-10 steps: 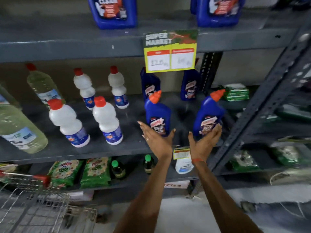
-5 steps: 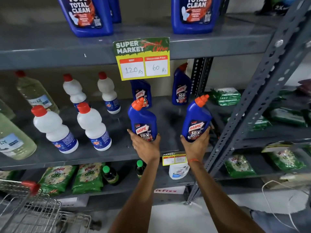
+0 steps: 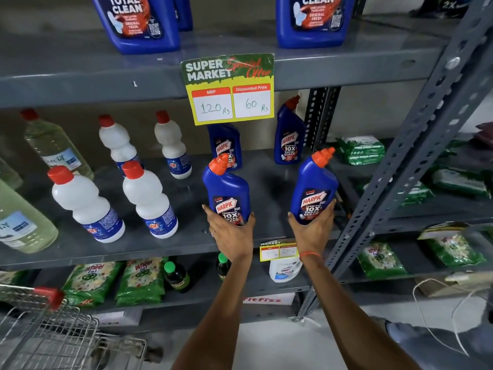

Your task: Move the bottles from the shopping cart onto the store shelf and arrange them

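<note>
Two blue Harpic bottles with orange caps stand at the front of the grey middle shelf (image 3: 170,244). My left hand (image 3: 230,231) wraps the base of the left blue bottle (image 3: 226,190). My right hand (image 3: 312,228) grips the base of the right blue bottle (image 3: 314,188), which leans slightly right. Two more Harpic bottles (image 3: 289,134) stand at the back of the shelf. The wire shopping cart (image 3: 50,335) with a red handle corner is at bottom left; I cannot see bottles in it.
White bottles with red caps (image 3: 149,201) and pale green bottles (image 3: 53,145) fill the shelf's left. A price sign (image 3: 229,89) hangs from the upper shelf, which carries large blue jugs (image 3: 138,22). A slanted metal upright (image 3: 400,166) runs on the right. Green packets (image 3: 90,281) lie below.
Both hands were open just in front of the two front blue bottles; they have since closed around the bottle bases. The view has drifted so the shelf appears shifted left and closer.
</note>
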